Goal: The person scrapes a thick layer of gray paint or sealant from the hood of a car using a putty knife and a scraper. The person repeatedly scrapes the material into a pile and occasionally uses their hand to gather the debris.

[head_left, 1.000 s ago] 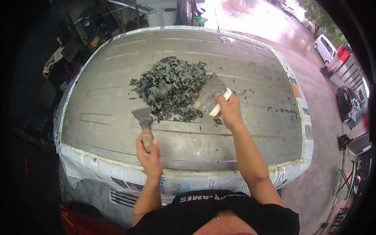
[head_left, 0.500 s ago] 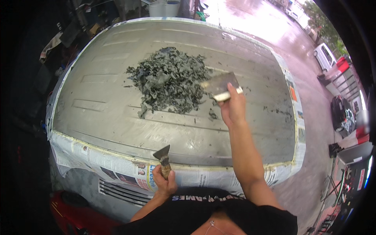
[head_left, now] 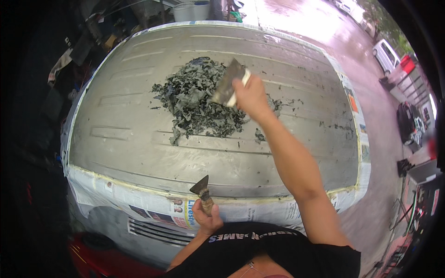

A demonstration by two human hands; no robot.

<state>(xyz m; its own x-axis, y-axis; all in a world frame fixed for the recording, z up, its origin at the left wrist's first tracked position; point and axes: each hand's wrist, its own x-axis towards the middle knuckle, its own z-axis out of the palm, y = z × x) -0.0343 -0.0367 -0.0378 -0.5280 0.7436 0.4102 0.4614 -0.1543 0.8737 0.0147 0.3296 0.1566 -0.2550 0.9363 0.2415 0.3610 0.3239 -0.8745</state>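
My left hand [head_left: 207, 219] is closed round the worn handle of a small putty knife [head_left: 201, 186], its dark blade pointing up near the front edge of the vehicle roof [head_left: 125, 155]. Out over the roof, my right hand [head_left: 251, 98] grips a wide scraper [head_left: 226, 87] by its pale edge. The scraper's flat metal blade is tilted over the right side of a heap of grey-green paint flakes [head_left: 194, 104]. Whether the blade touches the flakes I cannot tell. Smaller loose flakes [head_left: 276, 106] lie just right of my right hand.
Newspaper [head_left: 153, 204] is taped along the roof's edges and hangs down the near side. A red vehicle part [head_left: 99, 252] shows at lower left. White buckets [head_left: 184, 11] stand beyond the far edge. A white van [head_left: 386, 55] and a dark car [head_left: 410, 123] are off to the right.
My right hand has swung left with the wide scraper, from beside the heap to over its right part. My left hand still holds the putty knife near the front edge. The view has shifted slightly.
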